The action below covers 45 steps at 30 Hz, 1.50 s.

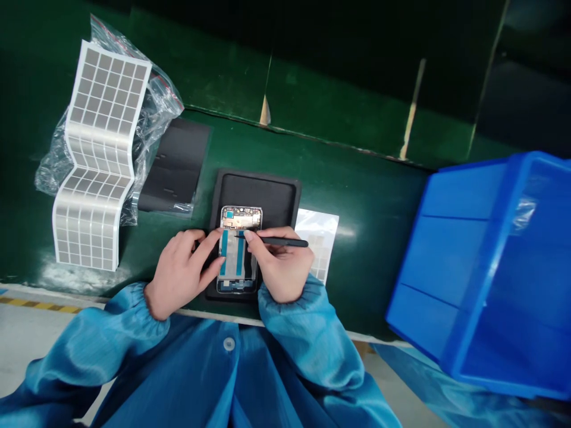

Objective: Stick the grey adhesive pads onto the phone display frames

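A phone frame [238, 238] with two blue strips lies in a black tray [263, 190] on the green table. My left hand [181, 273] steadies the frame, its fingers pressing on the left side. My right hand [279, 267] grips black tweezers [281, 242], and their tip rests on the middle of the frame. Both arms wear blue sleeves.
A folded strip of grey square stickers [96, 160] lies on a clear plastic bag [156, 101] at the left. A dark sheet [176, 166] sits beside it. Another white sticker sheet [319, 235] lies right of the tray. A blue plastic bin [486, 267] stands at the right.
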Each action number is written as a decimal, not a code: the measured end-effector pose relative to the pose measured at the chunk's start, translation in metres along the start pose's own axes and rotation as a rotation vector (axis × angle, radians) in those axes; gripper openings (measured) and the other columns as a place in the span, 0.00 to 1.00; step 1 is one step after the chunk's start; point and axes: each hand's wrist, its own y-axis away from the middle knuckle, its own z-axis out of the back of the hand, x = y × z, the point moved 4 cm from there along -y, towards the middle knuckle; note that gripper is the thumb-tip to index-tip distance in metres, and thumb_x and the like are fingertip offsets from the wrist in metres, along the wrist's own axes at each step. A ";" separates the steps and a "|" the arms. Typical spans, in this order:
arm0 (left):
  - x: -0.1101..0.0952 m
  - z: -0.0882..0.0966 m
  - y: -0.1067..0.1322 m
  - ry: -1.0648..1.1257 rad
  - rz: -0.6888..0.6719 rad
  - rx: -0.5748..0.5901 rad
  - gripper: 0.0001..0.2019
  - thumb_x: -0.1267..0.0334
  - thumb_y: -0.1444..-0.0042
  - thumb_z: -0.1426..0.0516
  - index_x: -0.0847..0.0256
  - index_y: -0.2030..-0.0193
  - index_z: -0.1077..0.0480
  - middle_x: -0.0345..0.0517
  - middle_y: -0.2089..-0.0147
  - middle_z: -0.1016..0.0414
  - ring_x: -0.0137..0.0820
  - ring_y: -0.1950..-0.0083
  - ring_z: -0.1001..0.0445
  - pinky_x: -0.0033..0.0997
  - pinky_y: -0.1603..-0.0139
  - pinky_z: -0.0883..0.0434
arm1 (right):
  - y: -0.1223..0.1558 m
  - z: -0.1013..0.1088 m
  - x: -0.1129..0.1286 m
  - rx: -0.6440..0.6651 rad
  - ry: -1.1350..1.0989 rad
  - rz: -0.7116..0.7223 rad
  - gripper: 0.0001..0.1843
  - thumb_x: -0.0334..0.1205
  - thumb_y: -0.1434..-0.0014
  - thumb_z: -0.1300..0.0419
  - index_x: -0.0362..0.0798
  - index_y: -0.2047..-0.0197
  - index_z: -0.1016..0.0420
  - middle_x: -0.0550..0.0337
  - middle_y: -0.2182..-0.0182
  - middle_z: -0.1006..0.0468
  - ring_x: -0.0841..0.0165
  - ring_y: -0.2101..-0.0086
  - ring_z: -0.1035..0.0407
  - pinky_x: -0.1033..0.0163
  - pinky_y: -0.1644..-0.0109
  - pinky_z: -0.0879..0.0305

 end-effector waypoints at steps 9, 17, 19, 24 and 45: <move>-0.009 0.003 -0.007 -0.227 -0.061 0.074 0.22 0.53 0.35 0.46 0.52 0.36 0.32 0.53 0.55 0.31 0.39 0.60 0.36 0.38 0.64 0.41 | 0.001 0.000 -0.003 0.025 -0.005 0.008 0.14 0.46 0.50 0.27 0.47 0.68 0.22 0.60 0.75 0.19 0.67 0.76 0.23 0.65 0.73 0.26; -0.015 0.010 -0.014 -0.311 -0.145 0.086 0.21 0.55 0.35 0.46 0.55 0.37 0.31 0.54 0.50 0.29 0.41 0.59 0.36 0.41 0.63 0.41 | -0.001 0.015 0.004 -0.064 0.019 0.057 0.14 0.46 0.50 0.27 0.47 0.67 0.23 0.61 0.73 0.19 0.69 0.76 0.25 0.65 0.72 0.26; -0.016 0.011 -0.017 -0.316 -0.172 0.085 0.20 0.57 0.35 0.46 0.55 0.37 0.31 0.54 0.49 0.29 0.41 0.58 0.35 0.41 0.61 0.40 | -0.004 0.019 0.002 -0.074 -0.010 0.050 0.15 0.47 0.50 0.27 0.47 0.67 0.24 0.61 0.74 0.20 0.69 0.76 0.25 0.65 0.72 0.27; -0.018 0.008 -0.022 -0.335 -0.204 0.123 0.22 0.61 0.36 0.47 0.54 0.35 0.33 0.54 0.48 0.30 0.42 0.57 0.34 0.41 0.60 0.40 | -0.007 0.020 -0.003 -0.076 -0.088 0.056 0.15 0.45 0.51 0.27 0.46 0.67 0.24 0.61 0.75 0.21 0.70 0.76 0.25 0.66 0.73 0.29; -0.020 0.008 -0.009 -0.360 -0.092 0.030 0.20 0.55 0.34 0.45 0.53 0.37 0.30 0.53 0.45 0.30 0.43 0.52 0.35 0.41 0.57 0.38 | -0.012 0.017 -0.012 -0.079 -0.147 0.104 0.15 0.47 0.51 0.28 0.46 0.67 0.24 0.62 0.77 0.21 0.69 0.76 0.26 0.65 0.71 0.29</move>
